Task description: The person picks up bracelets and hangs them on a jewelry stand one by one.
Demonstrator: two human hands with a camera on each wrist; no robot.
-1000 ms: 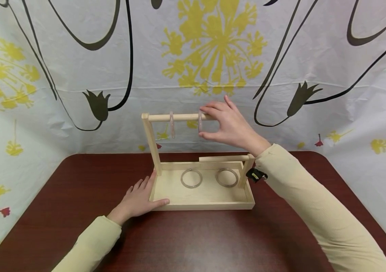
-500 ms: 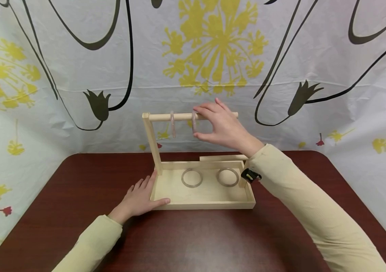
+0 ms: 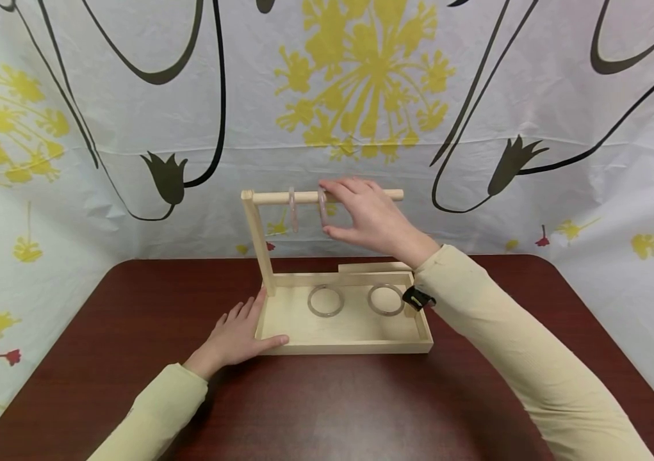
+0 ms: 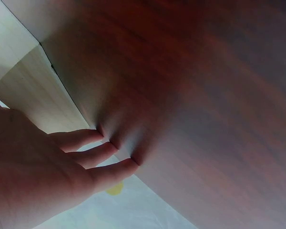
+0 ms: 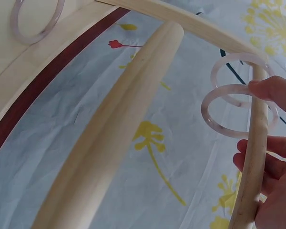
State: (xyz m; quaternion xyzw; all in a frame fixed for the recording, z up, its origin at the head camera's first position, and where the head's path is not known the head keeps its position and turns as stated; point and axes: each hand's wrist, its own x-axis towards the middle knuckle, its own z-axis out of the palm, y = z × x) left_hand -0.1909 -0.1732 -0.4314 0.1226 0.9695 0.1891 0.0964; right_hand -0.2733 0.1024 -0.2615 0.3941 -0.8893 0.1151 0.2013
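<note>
My right hand (image 3: 368, 219) holds a pale, translucent bangle (image 3: 323, 209) by its edge, fingers at the top and thumb at the bottom. This bangle encircles the upper wooden rod (image 3: 307, 198). Left of it, a second pale bangle (image 3: 293, 214) hangs on the same rod. In the right wrist view, the thumb touches the held bangle (image 5: 205, 112) and the other fingers lie beside the rod. My left hand (image 3: 231, 339) rests at the left end of the wooden tray (image 3: 355, 334), thumb over the front corner, fingers spread along its outer side.
Two more bangles lie flat inside the tray, a left bangle (image 3: 325, 315) and a right bangle (image 3: 385, 314). A shorter, lower rod (image 3: 367, 267) juts over the tray's back, its post partly behind my right wrist. A patterned sheet (image 3: 200, 128) hangs behind the dark table (image 3: 327, 410).
My right hand has slid the held bangle leftward along the upper rod, closer to the other hanging bangle. The rod's free right end has come into view. My left hand has stayed put.
</note>
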